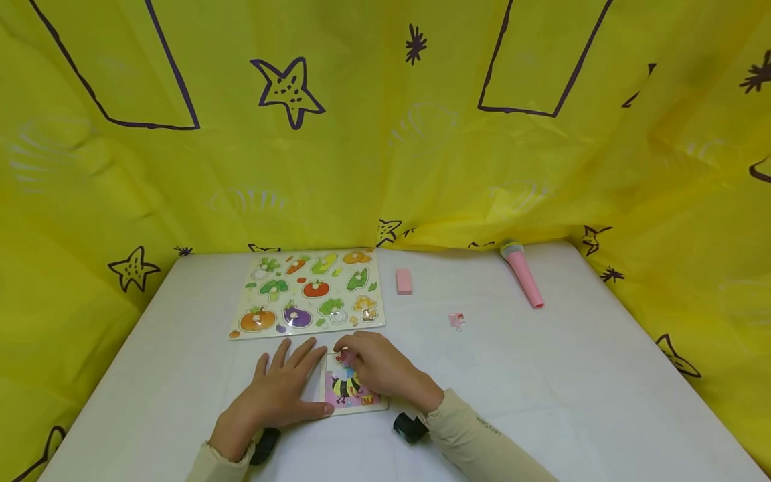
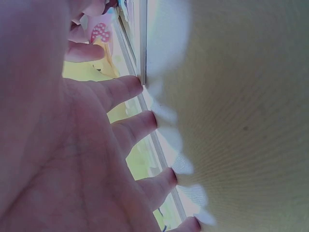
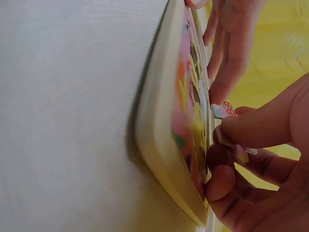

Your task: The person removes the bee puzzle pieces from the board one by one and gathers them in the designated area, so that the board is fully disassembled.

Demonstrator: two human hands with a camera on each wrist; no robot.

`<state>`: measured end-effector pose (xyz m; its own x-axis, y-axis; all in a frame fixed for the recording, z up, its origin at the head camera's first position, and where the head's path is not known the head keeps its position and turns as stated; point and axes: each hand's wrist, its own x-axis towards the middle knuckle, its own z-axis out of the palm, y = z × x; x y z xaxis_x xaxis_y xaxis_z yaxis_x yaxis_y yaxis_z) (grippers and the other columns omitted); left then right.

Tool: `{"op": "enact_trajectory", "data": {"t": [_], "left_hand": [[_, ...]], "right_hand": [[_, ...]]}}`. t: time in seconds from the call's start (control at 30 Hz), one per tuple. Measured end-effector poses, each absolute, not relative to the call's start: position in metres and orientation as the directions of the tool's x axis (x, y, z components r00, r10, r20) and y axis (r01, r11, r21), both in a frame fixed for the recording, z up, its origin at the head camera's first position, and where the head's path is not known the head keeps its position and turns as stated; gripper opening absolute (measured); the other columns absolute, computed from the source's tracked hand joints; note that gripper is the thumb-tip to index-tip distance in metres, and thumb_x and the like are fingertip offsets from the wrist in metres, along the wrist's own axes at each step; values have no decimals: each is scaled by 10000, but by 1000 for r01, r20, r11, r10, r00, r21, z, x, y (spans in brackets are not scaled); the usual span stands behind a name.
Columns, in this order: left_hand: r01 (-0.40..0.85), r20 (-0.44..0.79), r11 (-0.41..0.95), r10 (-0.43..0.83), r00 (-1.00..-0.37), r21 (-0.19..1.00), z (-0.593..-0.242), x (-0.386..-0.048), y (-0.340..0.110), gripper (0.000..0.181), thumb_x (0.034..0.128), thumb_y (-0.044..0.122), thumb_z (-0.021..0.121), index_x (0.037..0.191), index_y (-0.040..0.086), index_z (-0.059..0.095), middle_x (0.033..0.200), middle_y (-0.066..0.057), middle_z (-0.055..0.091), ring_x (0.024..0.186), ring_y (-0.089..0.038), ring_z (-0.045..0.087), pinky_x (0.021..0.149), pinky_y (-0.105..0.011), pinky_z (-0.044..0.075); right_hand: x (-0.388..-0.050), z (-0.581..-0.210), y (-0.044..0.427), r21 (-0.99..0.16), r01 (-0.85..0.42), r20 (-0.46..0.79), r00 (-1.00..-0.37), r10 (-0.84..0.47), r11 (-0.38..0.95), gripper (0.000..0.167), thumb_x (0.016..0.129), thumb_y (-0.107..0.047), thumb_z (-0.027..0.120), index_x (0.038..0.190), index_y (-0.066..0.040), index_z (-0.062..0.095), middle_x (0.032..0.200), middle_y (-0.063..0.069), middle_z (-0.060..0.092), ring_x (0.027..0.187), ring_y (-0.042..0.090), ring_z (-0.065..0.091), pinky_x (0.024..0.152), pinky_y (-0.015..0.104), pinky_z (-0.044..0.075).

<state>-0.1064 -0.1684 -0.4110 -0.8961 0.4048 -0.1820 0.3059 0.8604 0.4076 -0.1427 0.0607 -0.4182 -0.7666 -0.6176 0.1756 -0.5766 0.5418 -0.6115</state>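
Observation:
A small bee jigsaw puzzle (image 1: 345, 391) in a pale tray lies on the white table. My left hand (image 1: 280, 389) spreads flat at its left side, the thumb on the lower left corner and the index fingertip by the upper left corner. In the left wrist view its fingers (image 2: 130, 126) are straight and apart. Over the tray's upper part, my right hand (image 1: 381, 365) pinches a puzzle piece (image 3: 220, 112) with red dots between thumb and fingers. The piece is tilted and raised off the picture, partly hidden by the fingers. A loose pink puzzle piece (image 1: 457, 320) lies to the right.
Behind the hands lies a vegetable peg board (image 1: 310, 304). A pink eraser-like block (image 1: 403, 282) is right of it, and a pink toy microphone (image 1: 524, 276) lies farther right. A yellow patterned cloth (image 1: 337, 174) hangs around the table's back and sides.

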Motion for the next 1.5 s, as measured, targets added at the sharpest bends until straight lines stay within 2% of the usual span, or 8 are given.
{"op": "enact_trajectory", "data": {"t": [0.23,0.33,0.43,0.57,0.7,1.0,1.27,1.5], "left_hand": [[298,-198,870,396,-897,392,-411,-105,-166,1023,814,602,871,1610,106,464,1716,-162,322,1548,-595,166,1149,-842,91],[290,-215,878,389,-896,382,-410,-105,-164,1029,812,610,869,1615,112,460,1721,-164,314,1550,-593,161,1151,-841,86],[283,-226,881,384,-895,378,-410,-105,-163,1032,812,615,868,1618,117,457,1723,-167,307,1550,-594,159,1151,-842,84],[281,-229,880,385,-894,383,-409,-104,-164,1033,813,606,873,1619,113,454,1723,-173,305,1550,-592,161,1152,-840,87],[292,-218,870,398,-891,398,-409,-103,-165,1028,821,588,876,1620,103,447,1721,-177,305,1549,-596,157,1148,-842,87],[305,-200,859,411,-889,412,-411,-104,-167,1028,825,590,872,1621,101,444,1720,-176,307,1544,-603,161,1142,-848,93],[311,-199,860,415,-888,405,-413,-105,-168,1036,831,601,864,1629,101,433,1725,-180,293,1546,-602,155,1141,-848,97],[311,-212,859,419,-883,406,-410,-106,-169,1064,824,629,854,1641,104,419,1734,-179,277,1553,-599,134,1147,-844,78]], "right_hand": [[-139,-413,70,-720,-508,175,-793,-584,474,265,1045,41,620,1288,-1,715,1265,90,729,1141,187,658,1049,376,535],[-137,-411,78,-749,-445,133,-827,-546,492,291,1052,-5,637,1338,-17,692,1293,72,717,1104,175,648,1022,374,544],[-137,-411,87,-771,-386,101,-860,-501,507,260,1046,-34,664,1305,-35,675,1157,51,727,969,160,637,889,333,563],[-138,-413,101,-801,-332,98,-894,-437,499,160,1015,-38,713,1164,-68,663,907,-26,660,819,147,588,727,272,512],[-140,-416,116,-801,-320,126,-917,-379,507,141,996,-20,734,1104,-95,682,847,-47,630,760,137,573,670,251,486],[-147,-421,156,-789,-300,181,-947,-265,536,217,964,97,672,1099,-64,729,869,18,662,737,152,587,660,265,509],[-152,-418,190,-763,-290,227,-957,-180,577,225,954,114,667,1106,-31,746,853,33,652,738,178,556,643,271,476],[-158,-416,217,-746,-236,216,-970,-109,623,192,972,70,677,1128,-17,748,883,53,668,771,195,554,673,296,468]]}}
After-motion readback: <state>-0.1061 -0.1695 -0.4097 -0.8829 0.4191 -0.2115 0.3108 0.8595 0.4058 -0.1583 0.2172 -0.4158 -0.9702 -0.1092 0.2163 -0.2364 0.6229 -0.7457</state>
